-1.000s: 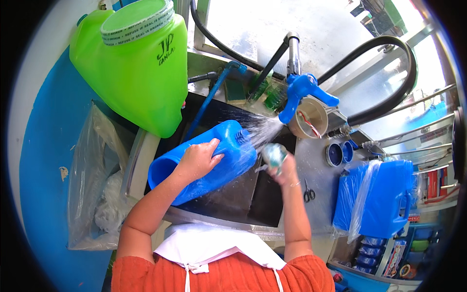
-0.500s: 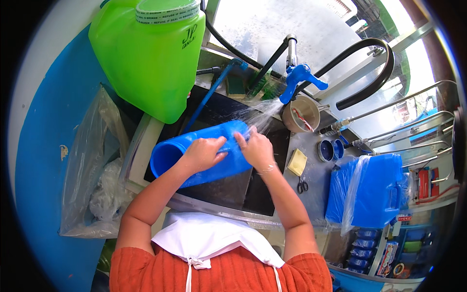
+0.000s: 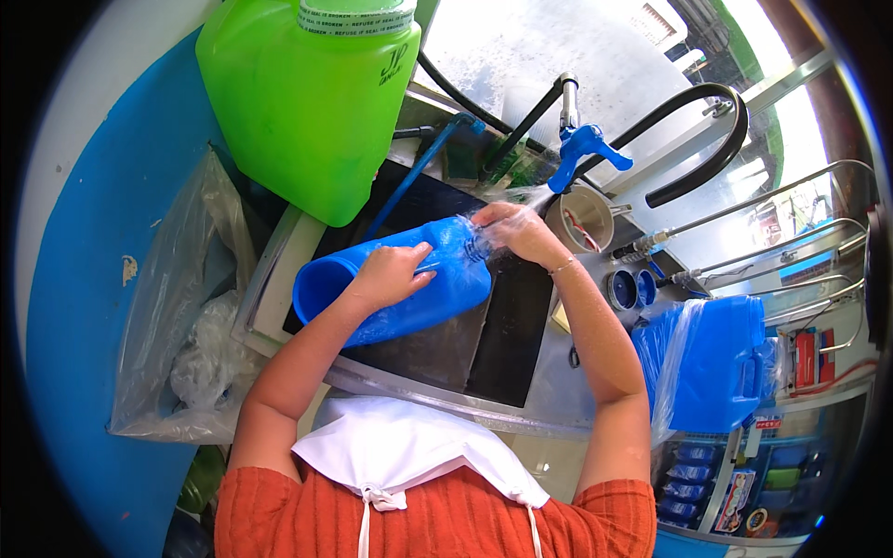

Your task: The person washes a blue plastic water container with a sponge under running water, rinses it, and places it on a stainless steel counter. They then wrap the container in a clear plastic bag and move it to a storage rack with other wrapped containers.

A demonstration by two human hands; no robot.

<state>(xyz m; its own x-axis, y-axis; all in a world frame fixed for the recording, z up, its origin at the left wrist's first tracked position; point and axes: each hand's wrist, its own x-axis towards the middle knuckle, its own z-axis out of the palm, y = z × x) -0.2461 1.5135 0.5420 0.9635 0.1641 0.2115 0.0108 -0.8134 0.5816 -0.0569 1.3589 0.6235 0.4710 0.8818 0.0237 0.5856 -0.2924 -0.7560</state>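
Observation:
A blue plastic jug (image 3: 400, 302) lies tilted on its side over the dark sink area, its wide round opening toward the left and a small threaded spout at its right end. My left hand (image 3: 395, 274) grips the upper side of the jug, thumb and fingers bent. At the spout, my right hand (image 3: 516, 231) curls its fingers over the threads, partly hidden by spray. Water shoots from a faucet with a blue lever handle (image 3: 581, 149) onto that hand and the jug's end.
A large green jug (image 3: 302, 112) stands at the back left, beside a clear plastic bag (image 3: 186, 372). Right of the sink are a pot (image 3: 600, 209), blue round caps (image 3: 621, 288) and a plastic-wrapped blue jug (image 3: 712, 363). A black hose (image 3: 735, 139) arches behind.
My right hand has moved from the jug's upper side to the spout, uncovering the threads. The left hand keeps its place on the jug. The view has shifted slightly.

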